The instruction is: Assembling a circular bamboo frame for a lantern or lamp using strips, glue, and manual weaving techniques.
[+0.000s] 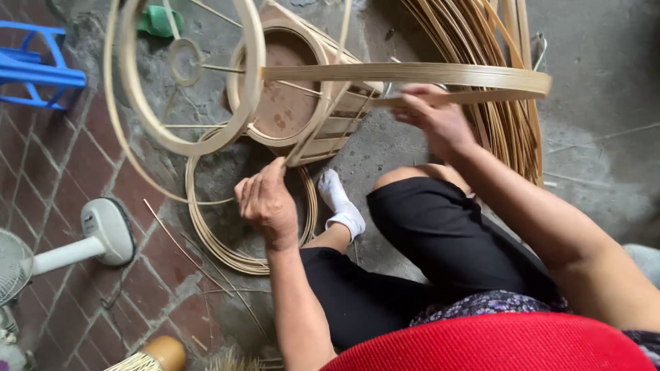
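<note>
Seen from above, a person sits on the floor (pixel 605 158) with knees bent, in black trousers and one white sock (pixel 338 200).

Nearest, the left hand (pixel 267 200) is closed around the lower end of a flat bamboo strip (pixel 412 72), fingers curled, just above a coil (pixel 227 251) of thin strips that lies on the floor beside the foot. The right hand (pixel 434 115) is raised higher and pinches the same strip between thumb and fingers, near where it bends back on itself in a long loop.

Beyond the hands stands a round frame (pixel 292 86) of bamboo hoops and upright slats; its sides are mostly open, with wide gaps between the slats, so the weaving looks only partly done, and the strip in hand is not yet worked in. A loose hoop (pixel 189 75) leans across it.

Farther off, a thick bundle (pixel 495 117) of long strips lies unused. A blue stool (pixel 34 65) stands at the far left, a white fan (pixel 89 240) at the near left.
</note>
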